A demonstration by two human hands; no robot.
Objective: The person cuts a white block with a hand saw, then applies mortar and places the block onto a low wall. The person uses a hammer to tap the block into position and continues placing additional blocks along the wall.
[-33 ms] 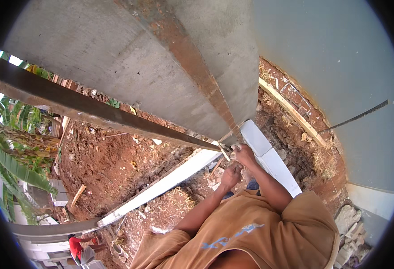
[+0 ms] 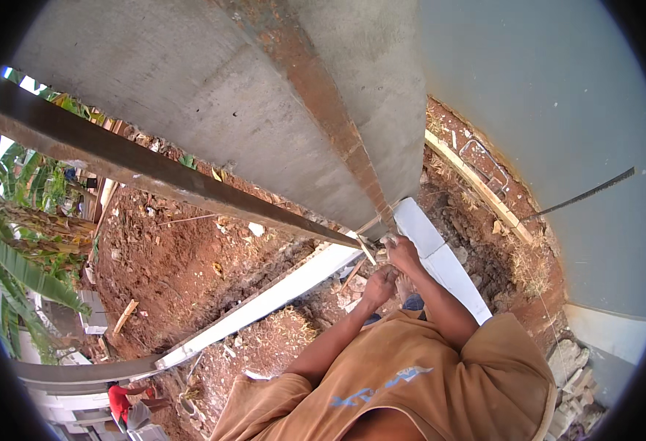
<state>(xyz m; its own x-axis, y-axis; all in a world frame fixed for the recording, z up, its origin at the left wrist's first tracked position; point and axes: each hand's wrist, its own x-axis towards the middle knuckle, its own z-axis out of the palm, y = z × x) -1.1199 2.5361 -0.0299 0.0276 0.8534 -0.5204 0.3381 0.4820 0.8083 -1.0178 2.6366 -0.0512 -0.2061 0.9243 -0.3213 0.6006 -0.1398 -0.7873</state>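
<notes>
Both my hands are closed near the low corner where two long brown bars meet the white block wall. My left hand (image 2: 381, 284) is a fist, a little nearer to me. Just beyond it, slightly to the right, my right hand (image 2: 402, 254) has its fingers curled in beside the foot of the rusty bar (image 2: 328, 117). Whatever either hand grips is too small or hidden to make out. A thin pale strip of wood (image 2: 368, 250) stands out beside the lower end of the dark bar (image 2: 168, 178), just left of my right hand.
Low white blocks (image 2: 440, 257) run along my right, and another white row (image 2: 264, 300) stretches left. A grey wall (image 2: 168, 81) rises ahead. Reddish soil (image 2: 168, 257) and a timber length (image 2: 477, 184) lie around. A person in red (image 2: 120, 400) is far left; rubble (image 2: 569, 367) lies right.
The whole view has shifted very slightly. My hands keep nearly the same closed pose at the corner.
</notes>
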